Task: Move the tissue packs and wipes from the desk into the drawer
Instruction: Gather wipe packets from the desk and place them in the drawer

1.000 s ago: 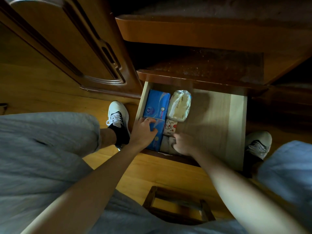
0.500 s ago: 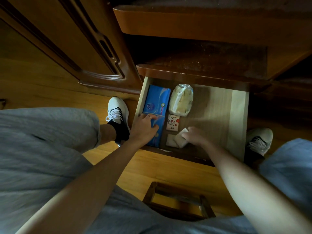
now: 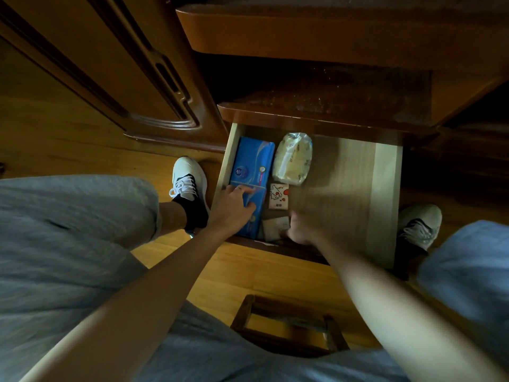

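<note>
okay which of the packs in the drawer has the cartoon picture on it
The small white pack with the red and black cartoon, lying in the drawer between the pale wipes pack and the right hand; the blue packs show none.

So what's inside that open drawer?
Inside the drawer: two blue packs, a pale wipes bag, a small cartoon tissue pack, and a pale pack by the blurred right hand.

Wooden floor point(image 3: 248, 274), yellowish planks, lit at near centre. Carved dark wooden door panel point(image 3: 129, 67) at far left. Two white sneakers: one point(image 3: 188, 177) left, with black sock; one point(image 3: 420, 221) right. Grey trousers point(image 3: 63, 238) across near foreground. Small wooden stool frame point(image 3: 286, 323) near centre.
</note>
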Demonstrator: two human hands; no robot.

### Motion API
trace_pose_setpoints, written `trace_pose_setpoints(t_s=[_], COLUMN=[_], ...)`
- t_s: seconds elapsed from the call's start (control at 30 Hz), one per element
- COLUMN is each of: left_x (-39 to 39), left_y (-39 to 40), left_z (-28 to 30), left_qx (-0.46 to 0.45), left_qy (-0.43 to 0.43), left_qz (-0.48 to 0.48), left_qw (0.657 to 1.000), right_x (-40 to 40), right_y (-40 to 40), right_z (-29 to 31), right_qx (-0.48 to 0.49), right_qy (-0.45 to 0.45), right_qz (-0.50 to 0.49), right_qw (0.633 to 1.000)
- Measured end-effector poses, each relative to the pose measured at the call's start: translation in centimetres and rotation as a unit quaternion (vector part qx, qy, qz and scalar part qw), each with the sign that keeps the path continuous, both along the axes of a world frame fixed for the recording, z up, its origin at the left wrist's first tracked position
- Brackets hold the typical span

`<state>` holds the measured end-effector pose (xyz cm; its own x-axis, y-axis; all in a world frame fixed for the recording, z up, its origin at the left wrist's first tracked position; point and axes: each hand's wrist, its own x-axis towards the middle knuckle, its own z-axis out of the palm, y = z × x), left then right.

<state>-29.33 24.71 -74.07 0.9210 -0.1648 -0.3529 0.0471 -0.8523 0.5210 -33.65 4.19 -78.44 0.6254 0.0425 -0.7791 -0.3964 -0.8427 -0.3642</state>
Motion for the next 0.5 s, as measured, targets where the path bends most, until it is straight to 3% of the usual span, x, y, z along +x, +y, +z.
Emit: trace_pose_setpoints(t_s=[0.27, 0.5], left_x=[0.1, 0.0], left_y=[-0.1, -0.1], left_z=[0.2, 0.5], left_qx=[0.000, -0.015], left_qy=[-0.005, 0.000], left_qz=[-0.002, 0.005], left_qw=[1.000, 1.000], right_x=[0.6, 0.8], right_y=[0.6, 0.7], right_z=[0.7, 0.8], right_qx=[-0.051, 0.006], right_qy=[-0.093, -0.030], right_qz=[0.048, -0.010], right_qw=[0.993, 0.999])
